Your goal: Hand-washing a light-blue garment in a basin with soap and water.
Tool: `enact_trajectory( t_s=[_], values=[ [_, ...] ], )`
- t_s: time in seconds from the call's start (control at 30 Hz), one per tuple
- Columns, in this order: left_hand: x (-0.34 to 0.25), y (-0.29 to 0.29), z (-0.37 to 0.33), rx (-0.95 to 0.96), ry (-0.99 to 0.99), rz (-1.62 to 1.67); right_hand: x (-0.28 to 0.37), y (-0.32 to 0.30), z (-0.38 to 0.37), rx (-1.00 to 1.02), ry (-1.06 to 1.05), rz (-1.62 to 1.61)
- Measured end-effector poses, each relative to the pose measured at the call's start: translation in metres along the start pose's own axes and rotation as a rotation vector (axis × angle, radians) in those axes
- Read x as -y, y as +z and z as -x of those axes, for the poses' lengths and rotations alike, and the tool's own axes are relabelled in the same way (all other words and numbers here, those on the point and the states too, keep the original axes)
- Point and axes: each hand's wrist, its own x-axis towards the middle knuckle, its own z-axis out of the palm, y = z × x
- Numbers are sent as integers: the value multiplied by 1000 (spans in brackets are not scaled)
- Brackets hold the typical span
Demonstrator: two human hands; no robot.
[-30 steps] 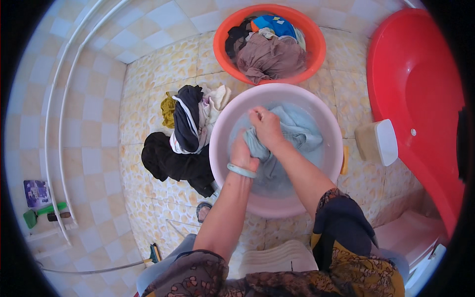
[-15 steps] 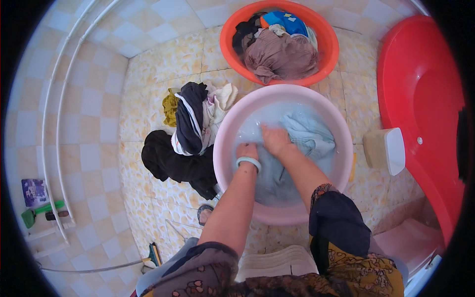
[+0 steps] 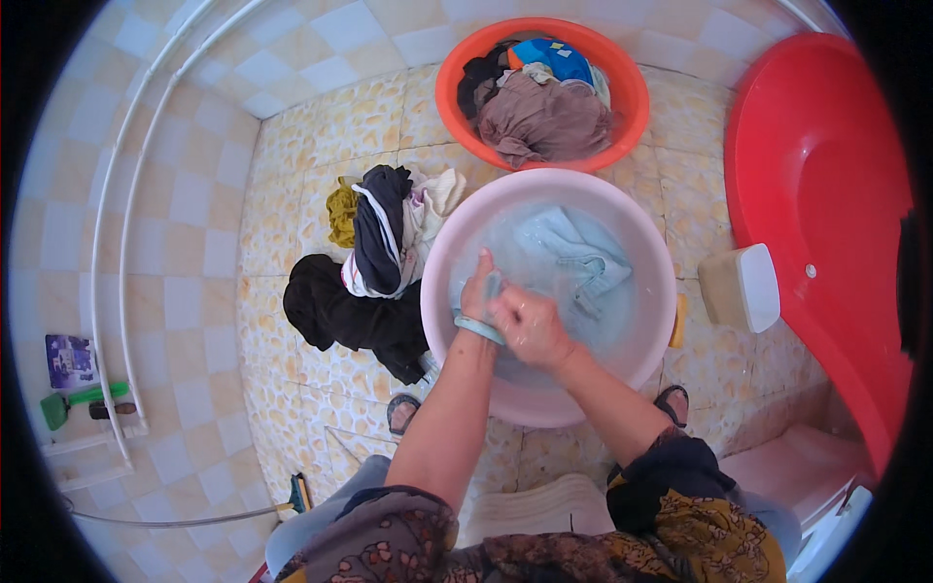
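Observation:
A pink basin (image 3: 649, 330) of cloudy water stands before me. Light blue cloth (image 3: 569, 248) lies in it, partly above the water and partly under. At the basin's left side my left hand (image 3: 476, 291), a pale bangle (image 3: 480, 328) on its wrist, is closed with the thumb pointing up. My right hand (image 3: 530, 321) is closed in a fist against it. A bit of wet light blue cloth shows between the two hands; most of what they grip is hidden by the fingers.
Behind stands an orange basin (image 3: 637, 121) of clothes. Dark and pale clothes (image 3: 379, 233) lie in a heap on the tiled floor at left. A lidded container (image 3: 739, 287) and a red tub (image 3: 826, 185) are at right. A squeegee (image 3: 299, 493) is at lower left.
My right hand has come up from the water beside the cloth, moving left and nearer to meet my left hand. The left thumb now points up. The light blue cloth has shifted.

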Motion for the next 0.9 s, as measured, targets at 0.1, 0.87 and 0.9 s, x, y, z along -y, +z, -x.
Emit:
enact_trajectory(
  t_s=[0.1,0.87,0.9],
  values=[
    [23,-29,-26,1283,-162,538,5,7,7,-21,-436,146],
    [34,-67,-35,1031,30,347,18,29,7,-151,-396,-13],
    [36,-70,-38,1167,-26,486,13,28,2,-150,-396,-18]
  ],
)
